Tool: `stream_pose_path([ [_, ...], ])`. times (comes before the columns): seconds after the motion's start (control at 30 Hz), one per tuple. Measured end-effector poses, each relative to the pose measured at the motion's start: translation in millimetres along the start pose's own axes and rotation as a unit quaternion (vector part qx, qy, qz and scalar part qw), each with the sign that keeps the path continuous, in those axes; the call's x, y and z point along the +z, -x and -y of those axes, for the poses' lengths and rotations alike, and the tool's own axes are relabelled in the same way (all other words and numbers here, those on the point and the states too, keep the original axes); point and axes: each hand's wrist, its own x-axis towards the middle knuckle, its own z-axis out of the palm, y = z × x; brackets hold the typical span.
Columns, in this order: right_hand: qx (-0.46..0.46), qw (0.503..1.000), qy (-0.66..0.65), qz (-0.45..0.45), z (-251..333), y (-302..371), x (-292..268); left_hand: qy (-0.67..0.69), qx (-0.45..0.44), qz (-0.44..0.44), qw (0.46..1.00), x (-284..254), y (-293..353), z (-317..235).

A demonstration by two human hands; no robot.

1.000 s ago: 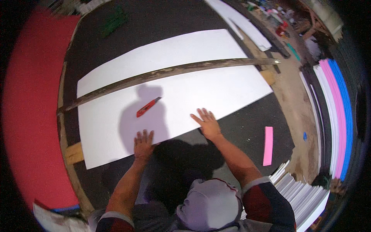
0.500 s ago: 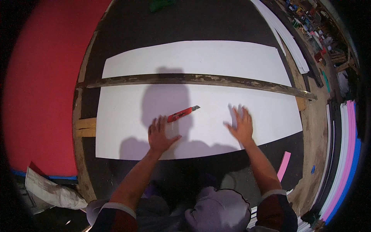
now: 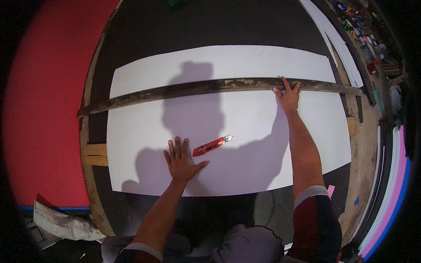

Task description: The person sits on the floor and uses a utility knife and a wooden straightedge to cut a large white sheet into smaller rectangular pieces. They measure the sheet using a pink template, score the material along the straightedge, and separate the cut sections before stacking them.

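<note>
A large white sheet (image 3: 254, 114) lies across the dark work surface. My left hand (image 3: 180, 164) rests flat on its near part with fingers spread, holding nothing. Just right of that hand lies a red utility knife (image 3: 212, 145), its blade showing and pointing right; the hand is apart from it. A long, dark, worn wooden strip (image 3: 188, 89) crosses the sheet from left to right. My right hand (image 3: 288, 96) grips this strip right of its middle, fingers over the top and thumb at the near edge.
To the left lies a big red sheet (image 3: 52, 109). White strips (image 3: 337, 44) lie at the far right, and edges of stacked coloured sheets (image 3: 392, 188) stand at right. A crumpled whitish sack (image 3: 66, 221) is at lower left. Cluttered small items (image 3: 364, 30) fill the far right corner.
My right hand has moved forward from above the sheet onto the wooden strip. The strip has turned, its left end nearer and its right end farther. My left hand stays by the knife.
</note>
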Motion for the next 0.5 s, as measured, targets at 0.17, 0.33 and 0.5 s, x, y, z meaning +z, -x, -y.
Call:
stream_pose_path([
  [0.17,0.020,0.999,0.027,-0.015,25,32,-1,0.016,0.015,-0.001,1.000,-5,-2,-6],
  [0.33,-0.110,0.986,0.072,0.104,40,128,-33,-0.023,0.049,-0.015,0.998,11,6,12],
  [0.5,-0.269,0.945,0.024,0.187,19,258,-93,-0.057,0.178,0.081,0.979,-5,42,23],
])
